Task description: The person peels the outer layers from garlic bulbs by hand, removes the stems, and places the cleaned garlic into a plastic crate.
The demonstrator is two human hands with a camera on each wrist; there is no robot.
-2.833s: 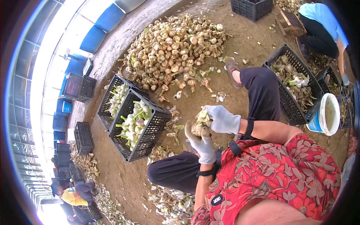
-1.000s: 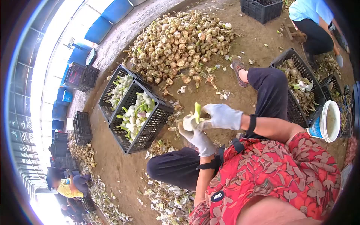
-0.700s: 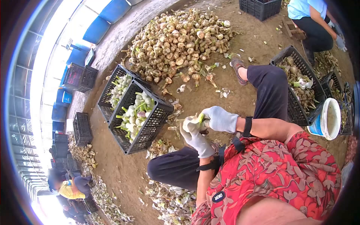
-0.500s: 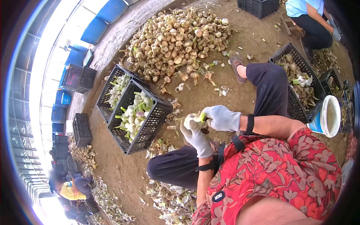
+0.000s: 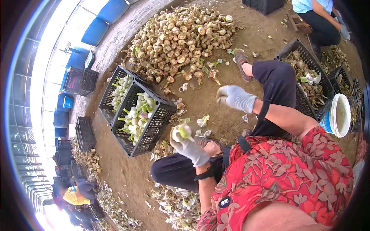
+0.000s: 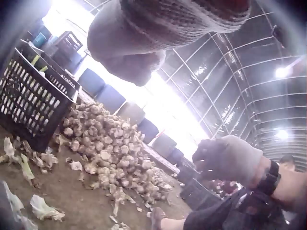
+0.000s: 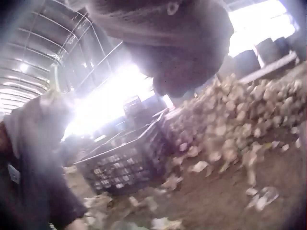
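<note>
My gloved left hand (image 5: 189, 149) grips a white garlic bulb (image 5: 182, 132) with a green stem, in front of the nearer black crate. That crate (image 5: 144, 134) holds peeled white bulbs with green stems. Away to the right, my gloved right hand (image 5: 236, 97) hangs over the dirt floor with loosely bent fingers and nothing visible in it. The left wrist view shows the right hand (image 6: 229, 159) from the side. In the right wrist view the left hand (image 7: 41, 120) is blurred, its bulb barely discernible. A pale husk piece (image 5: 203, 121) lies on the ground between the hands.
A large heap of unpeeled garlic (image 5: 181, 42) lies ahead. Another crate of white bulbs (image 5: 120, 92) stands behind the nearer one. At right are a crate of husks and stalks (image 5: 285, 54) and a white bucket (image 5: 340, 115). A person in light blue (image 5: 314, 7) crouches beyond.
The bulb has gone from brown and dirty to white. My hands have parted: the left moved toward the crate with the bulb, the right lifted away. Husk pieces now lie between them.
</note>
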